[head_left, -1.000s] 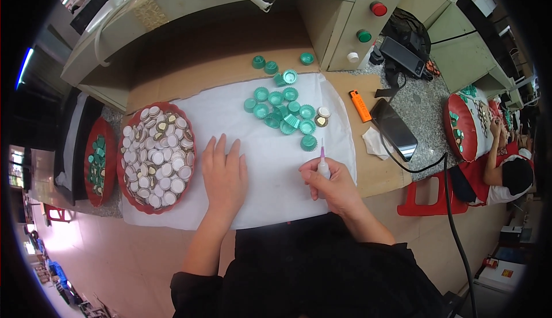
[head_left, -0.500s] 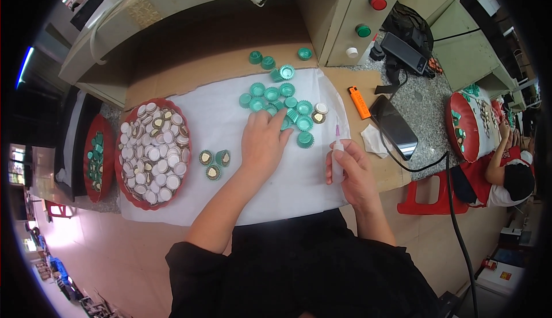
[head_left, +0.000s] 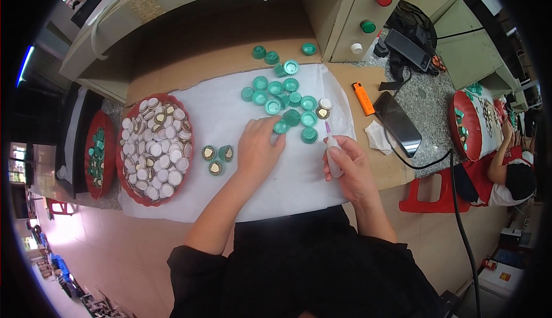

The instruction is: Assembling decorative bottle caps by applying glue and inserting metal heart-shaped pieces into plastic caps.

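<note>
My left hand (head_left: 259,148) reaches over the white sheet, its thumb and fingers closed around the edge of a green bottle cap (head_left: 281,126). Another green cap (head_left: 292,117) lies right against that one. My right hand (head_left: 352,167) grips a small white dropper bottle (head_left: 333,158) with a thin pink tip pointing up and away from me. Just beyond the tip are two loose caps, one white-faced (head_left: 325,104) and one with a pale gold heart-shaped mark (head_left: 323,112). Several green caps (head_left: 272,106) lie scattered farther back. Three caps with gold marks (head_left: 215,168) sit together left of my left forearm.
A red basket (head_left: 119,163) heaped with white-faced caps stands at the left, a second red basket (head_left: 92,194) beyond it. Right of the sheet lie an orange lighter (head_left: 363,99), a phone (head_left: 399,125) with a cable, and crumpled tissue (head_left: 379,140). Another person (head_left: 499,171) sits far right.
My left hand has drawn back slightly toward me from the green caps, with one cap at its fingertips. The dropper bottle in my right hand has tilted a little leftward.
</note>
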Demonstrator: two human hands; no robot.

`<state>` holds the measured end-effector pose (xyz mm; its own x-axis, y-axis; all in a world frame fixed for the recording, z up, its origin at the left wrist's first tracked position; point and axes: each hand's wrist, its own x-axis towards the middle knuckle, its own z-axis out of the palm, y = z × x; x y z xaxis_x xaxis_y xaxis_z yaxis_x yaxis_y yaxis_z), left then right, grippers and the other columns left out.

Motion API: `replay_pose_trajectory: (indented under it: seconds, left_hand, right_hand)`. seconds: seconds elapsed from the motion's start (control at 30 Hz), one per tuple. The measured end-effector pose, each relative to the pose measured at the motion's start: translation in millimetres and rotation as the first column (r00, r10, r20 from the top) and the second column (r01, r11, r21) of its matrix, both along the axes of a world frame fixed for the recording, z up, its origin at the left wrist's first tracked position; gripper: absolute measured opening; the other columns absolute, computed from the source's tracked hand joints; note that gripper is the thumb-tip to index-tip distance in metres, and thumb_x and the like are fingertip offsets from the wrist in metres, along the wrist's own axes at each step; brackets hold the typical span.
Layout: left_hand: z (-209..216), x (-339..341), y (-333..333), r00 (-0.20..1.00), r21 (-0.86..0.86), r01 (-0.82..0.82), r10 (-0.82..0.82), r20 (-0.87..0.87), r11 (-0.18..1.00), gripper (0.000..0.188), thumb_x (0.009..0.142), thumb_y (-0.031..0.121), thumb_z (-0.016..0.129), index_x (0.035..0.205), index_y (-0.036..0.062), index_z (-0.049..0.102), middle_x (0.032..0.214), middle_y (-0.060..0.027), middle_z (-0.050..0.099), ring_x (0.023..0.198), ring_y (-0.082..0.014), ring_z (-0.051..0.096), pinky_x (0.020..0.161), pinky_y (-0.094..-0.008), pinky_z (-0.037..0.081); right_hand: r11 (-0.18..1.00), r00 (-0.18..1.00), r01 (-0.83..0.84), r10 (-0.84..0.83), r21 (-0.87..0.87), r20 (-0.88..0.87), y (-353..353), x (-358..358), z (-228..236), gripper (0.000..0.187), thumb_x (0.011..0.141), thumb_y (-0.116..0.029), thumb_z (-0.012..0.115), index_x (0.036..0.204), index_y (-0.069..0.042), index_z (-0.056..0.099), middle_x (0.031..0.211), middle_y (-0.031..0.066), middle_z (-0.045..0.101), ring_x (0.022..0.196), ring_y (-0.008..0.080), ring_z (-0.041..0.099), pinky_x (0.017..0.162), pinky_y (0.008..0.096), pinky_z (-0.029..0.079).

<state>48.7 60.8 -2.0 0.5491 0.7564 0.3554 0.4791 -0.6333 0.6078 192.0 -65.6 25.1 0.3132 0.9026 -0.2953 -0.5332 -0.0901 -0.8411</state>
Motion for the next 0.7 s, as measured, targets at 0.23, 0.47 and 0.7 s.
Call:
replay_pose_trajectory:
  seconds: [0.23, 0.47, 0.7]
  left_hand:
    - [3.5, -28.8, -31.5, 0.973, -0.304, 0.015, 0.056, 0.223, 0.953, 0.037, 0.065, -0.004, 0.061, 0.101, 0.0029, 0.053, 0.093, -0.0083, 0.049, 0.079, -0.0150, 0.054, 0.066, -0.0239, 0.046]
    - [-4.0, -30.8, -52.3, 0.819, -0.427, 0.137, 0.141, 0.556, 0.894, 0.036, 0.064, -0.002, 0.065, 0.095, 0.0019, 0.048, 0.094, -0.0078, 0.049, 0.076, -0.0150, 0.055, 0.069, -0.0241, 0.046]
    - [-3.2, -36.1, -53.4, 0.870, -0.431, 0.171, 0.069, 0.487, 0.886, 0.037, 0.065, -0.002, 0.065, 0.097, 0.0032, 0.048, 0.098, -0.0082, 0.051, 0.082, -0.0155, 0.055, 0.072, -0.0254, 0.045]
  right_hand:
    - [0.999, 0.998, -0.024, 0.022, -0.038, -0.051, 4.4, -6.6, 1.9, 0.024, 0.079, -0.015, 0.055, 0.100, -0.003, 0.050, 0.073, 0.0076, 0.055, 0.057, 0.0134, 0.052, 0.048, 0.0235, 0.042]
    - [0.995, 0.987, -0.096, 0.097, 0.012, -0.130, 12.5, -22.8, -2.4, 0.019, 0.080, -0.019, 0.056, 0.094, -0.008, 0.049, 0.074, 0.0086, 0.056, 0.058, 0.0137, 0.053, 0.050, 0.0249, 0.043]
    - [0.992, 0.944, -0.125, 0.118, 0.000, -0.307, 17.4, -32.1, 0.9, 0.017, 0.080, -0.016, 0.056, 0.095, -0.009, 0.049, 0.074, 0.0082, 0.056, 0.060, 0.0140, 0.054, 0.052, 0.0258, 0.045]
